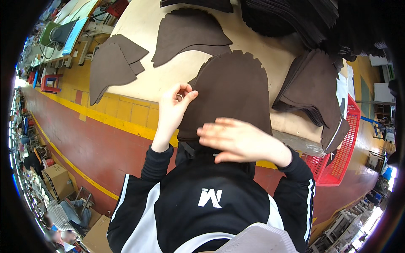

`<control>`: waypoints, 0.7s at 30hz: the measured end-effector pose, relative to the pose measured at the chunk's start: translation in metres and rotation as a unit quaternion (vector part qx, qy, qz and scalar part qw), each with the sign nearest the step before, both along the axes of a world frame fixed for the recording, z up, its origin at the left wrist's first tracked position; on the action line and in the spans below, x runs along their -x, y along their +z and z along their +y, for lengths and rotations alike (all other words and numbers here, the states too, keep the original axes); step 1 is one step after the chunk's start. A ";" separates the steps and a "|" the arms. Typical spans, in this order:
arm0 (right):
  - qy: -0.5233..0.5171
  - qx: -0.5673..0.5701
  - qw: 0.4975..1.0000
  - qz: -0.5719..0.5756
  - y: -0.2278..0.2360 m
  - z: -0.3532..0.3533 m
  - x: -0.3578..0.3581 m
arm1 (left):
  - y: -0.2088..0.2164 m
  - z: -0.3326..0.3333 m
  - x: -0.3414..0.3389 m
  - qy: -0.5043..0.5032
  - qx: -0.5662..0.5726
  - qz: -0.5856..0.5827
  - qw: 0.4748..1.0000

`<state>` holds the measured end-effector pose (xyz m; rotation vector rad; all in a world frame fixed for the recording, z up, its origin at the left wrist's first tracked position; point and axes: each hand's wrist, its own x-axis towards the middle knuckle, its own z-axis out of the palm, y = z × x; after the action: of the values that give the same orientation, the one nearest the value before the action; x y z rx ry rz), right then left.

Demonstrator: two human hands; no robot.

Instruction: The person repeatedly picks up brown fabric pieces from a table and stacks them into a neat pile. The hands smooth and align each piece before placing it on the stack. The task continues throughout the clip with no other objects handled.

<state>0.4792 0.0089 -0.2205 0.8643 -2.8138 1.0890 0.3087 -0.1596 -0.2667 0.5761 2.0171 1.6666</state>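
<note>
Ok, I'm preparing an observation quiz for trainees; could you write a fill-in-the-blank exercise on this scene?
1. With fingers extended, the ____ hand overlaps the bottom of the large, dark-brown, notched sheet piece in this view.
2. The left hand is at that piece's ____ edge.
3. The perforated plastic basket is coloured ____.
4. The black top has ____ panels.

Missing words: right; left; red; white.

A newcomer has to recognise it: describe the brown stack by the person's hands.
Find the big cream-coloured table. At its near edge lies the dark brown stack, with the left hand at its left side and the right hand over its near end. Unlike the pointed brown pieces farther left, it shows a broad dome with a notched far rim.
</note>
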 end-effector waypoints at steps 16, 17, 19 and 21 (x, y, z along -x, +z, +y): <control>-0.217 -0.281 0.932 0.068 -0.022 0.067 0.071 | -0.019 0.020 0.054 -0.085 -0.014 -0.117 0.989; -0.254 -0.283 0.923 0.053 -0.024 0.083 0.082 | -0.020 0.023 0.055 -0.098 -0.022 -0.108 0.989; -0.333 -0.280 0.901 0.000 -0.022 0.118 0.102 | -0.017 0.025 0.054 -0.094 -0.029 -0.115 0.988; -0.396 -0.339 0.853 -0.026 -0.026 0.153 0.106 | -0.018 0.024 0.052 -0.097 -0.045 -0.117 0.987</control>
<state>0.3734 0.1622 -0.2468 -0.3970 -3.0723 -0.0037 0.2564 -0.1357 -0.2851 0.5601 1.6724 1.6318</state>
